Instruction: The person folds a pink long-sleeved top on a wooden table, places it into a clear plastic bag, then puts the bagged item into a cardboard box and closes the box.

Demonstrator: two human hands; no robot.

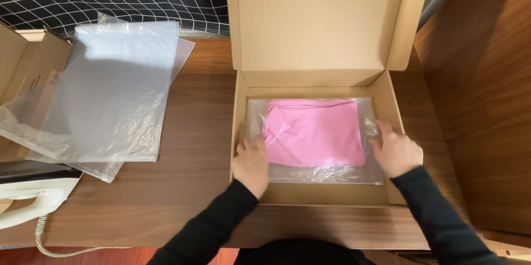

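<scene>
An open brown cardboard box [241,127] with its lid standing up sits on the wooden table. Inside lies a folded pink garment [315,132] sealed in a clear plastic bag [326,174]. My left hand [251,163] rests on the bag's left edge, fingers spread and pressing down. My right hand [395,151] presses on the bag's right edge by the box's right wall. Neither hand grips anything; both lie flat on the plastic. Black sleeves cover both arms.
A stack of empty clear plastic bags [110,93] lies on the table at left, partly over flat cardboard [22,66]. A white iron [30,196] with a coiled cord sits at the front left. A wooden panel [487,93] rises at right.
</scene>
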